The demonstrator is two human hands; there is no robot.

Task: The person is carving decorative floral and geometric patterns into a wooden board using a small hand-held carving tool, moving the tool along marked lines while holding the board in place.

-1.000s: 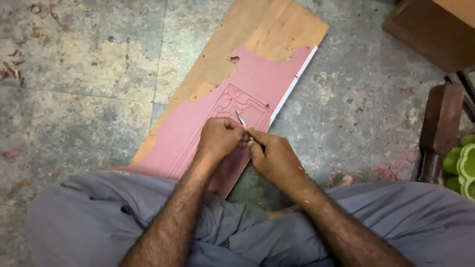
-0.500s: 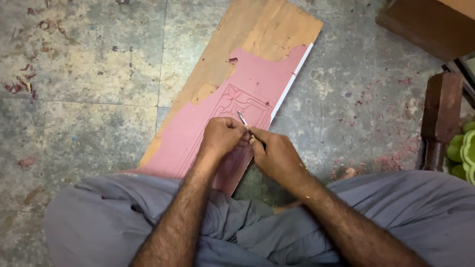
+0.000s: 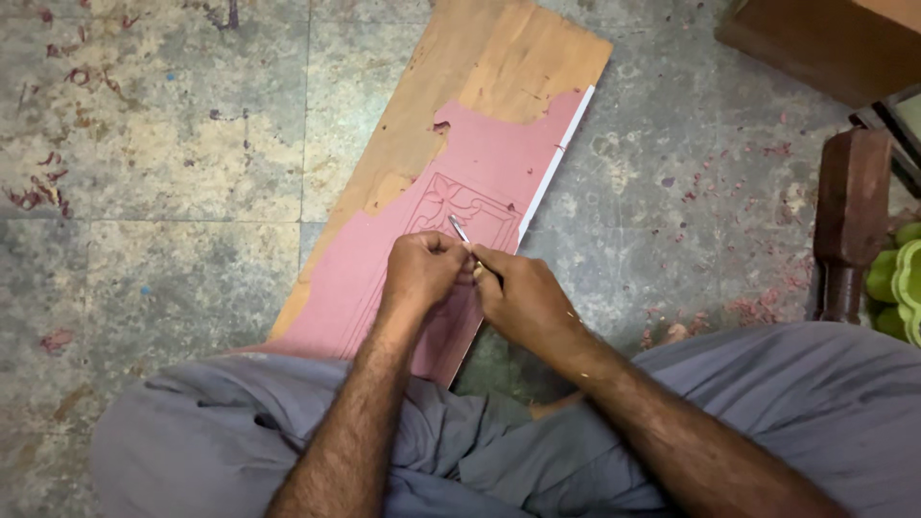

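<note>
Wooden board (image 3: 499,67), long, lay on the stone floor (image 3: 153,192), running from the person's lap toward 1 o'clock. Pink coating (image 3: 499,158) covered its near and middle part; bare wood showed at the far end and along the left edge. An incised floral panel (image 3: 460,211) sat in the coating, just beyond the hands at 12 o'clock.

Left hand (image 3: 422,273) was curled shut over the tool's shaft, resting on the coating. Right hand (image 3: 523,297) was closed around the thin metal carving tool (image 3: 460,230), whose tip touched the panel; both hands touched one another and hid the near part of the panel.

Grey trousers (image 3: 192,441) overlapped the board's near end. At 3 o'clock stood a dark wooden leg (image 3: 849,211) with green moulded pieces (image 3: 897,283) beside it. Pink shavings (image 3: 758,307) were scattered on the floor.
</note>
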